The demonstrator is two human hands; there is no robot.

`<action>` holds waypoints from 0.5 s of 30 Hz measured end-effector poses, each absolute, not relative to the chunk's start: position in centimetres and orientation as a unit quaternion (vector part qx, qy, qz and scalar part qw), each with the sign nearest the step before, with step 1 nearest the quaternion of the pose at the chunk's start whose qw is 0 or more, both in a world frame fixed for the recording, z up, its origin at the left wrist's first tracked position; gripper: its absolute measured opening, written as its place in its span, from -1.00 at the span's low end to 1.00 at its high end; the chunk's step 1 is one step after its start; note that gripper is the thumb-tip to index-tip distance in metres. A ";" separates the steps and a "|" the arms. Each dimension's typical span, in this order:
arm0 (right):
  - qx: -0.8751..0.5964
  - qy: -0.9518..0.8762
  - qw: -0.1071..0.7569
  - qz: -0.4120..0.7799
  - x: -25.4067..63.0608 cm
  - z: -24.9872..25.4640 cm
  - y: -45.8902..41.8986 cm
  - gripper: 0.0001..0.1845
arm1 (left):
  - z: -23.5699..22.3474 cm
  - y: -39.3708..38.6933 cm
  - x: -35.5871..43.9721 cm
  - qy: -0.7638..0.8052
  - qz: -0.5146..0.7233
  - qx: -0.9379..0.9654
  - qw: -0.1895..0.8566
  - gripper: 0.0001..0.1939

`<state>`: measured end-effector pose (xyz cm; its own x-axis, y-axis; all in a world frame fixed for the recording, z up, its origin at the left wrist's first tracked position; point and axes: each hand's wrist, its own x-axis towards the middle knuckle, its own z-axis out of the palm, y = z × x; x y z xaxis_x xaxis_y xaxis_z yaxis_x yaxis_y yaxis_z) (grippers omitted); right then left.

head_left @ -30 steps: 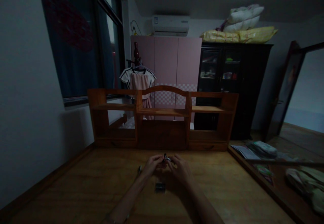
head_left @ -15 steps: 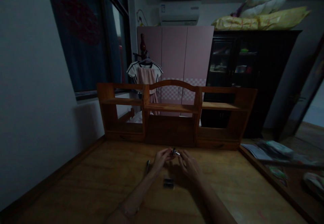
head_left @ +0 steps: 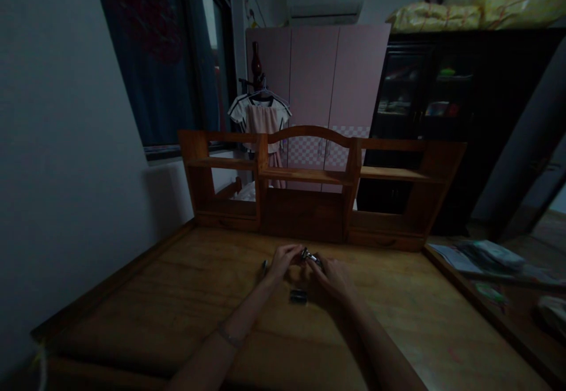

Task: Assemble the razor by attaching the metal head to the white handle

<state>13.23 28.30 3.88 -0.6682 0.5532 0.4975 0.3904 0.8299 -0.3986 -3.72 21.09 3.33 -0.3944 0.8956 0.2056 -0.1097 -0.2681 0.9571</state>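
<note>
Both my hands meet over the wooden table [head_left: 190, 308], in front of the shelf unit. Between them is a small shiny metal piece [head_left: 311, 256] with a wider dark head and a short rod, razor-like in shape; the dim light hides its detail. My left hand [head_left: 285, 259] pinches the head end with its fingertips. The rod end sits in the closed fingers of my right hand [head_left: 331, 274]. A small dark rectangular item [head_left: 298, 296] lies on the table below my hands. Beside my left wrist is a slim dark item [head_left: 264, 266], partly hidden.
A wooden shelf unit [head_left: 305, 174] stands along the table's far edge. A wall [head_left: 66, 173] borders the left side. Papers and packets [head_left: 481, 255] lie on a lower surface to the right, beyond the table's raised edge [head_left: 477, 308].
The camera view has tilted down and shifted slightly. My right fingers have closed further round the rod, and the metal piece has turned so the rod slants down to the right.
</note>
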 end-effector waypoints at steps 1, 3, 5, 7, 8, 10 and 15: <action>-0.253 -0.908 0.304 0.137 13.3 3.9 28.3 -0.62 | 3.3 21.1 -3.8 0.473 0.690 0.397 0.377 -0.60; -0.243 -0.911 0.297 0.147 13.5 4.1 28.3 -0.60 | 3.2 21.1 -3.9 0.461 0.698 0.379 0.395 -0.59; -0.248 -0.907 0.302 0.156 13.7 4.2 28.4 -0.60 | 3.3 21.1 -3.8 0.445 0.699 0.375 0.416 -0.58; -0.250 -0.901 0.303 0.181 13.7 4.2 28.6 -0.62 | 3.5 21.0 -3.6 0.427 0.692 0.379 0.442 -0.57; -0.246 -0.899 0.303 0.201 13.7 4.1 28.8 -0.64 | 3.6 21.0 -3.5 0.421 0.688 0.380 0.453 -0.58; -0.217 -0.895 0.301 0.247 13.5 3.8 28.9 -0.67 | 3.8 21.0 -3.3 0.413 0.685 0.377 0.467 -0.59; -0.143 -0.879 0.310 0.332 12.9 3.2 28.6 -0.67 | 3.7 21.2 -3.2 0.415 0.699 0.394 0.428 -0.63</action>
<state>12.91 28.60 3.23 -0.7668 0.4577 0.4500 0.0462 0.7385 -0.6726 -3.15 21.15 3.66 -0.3237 0.9257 0.1955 -0.2712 -0.2888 0.9182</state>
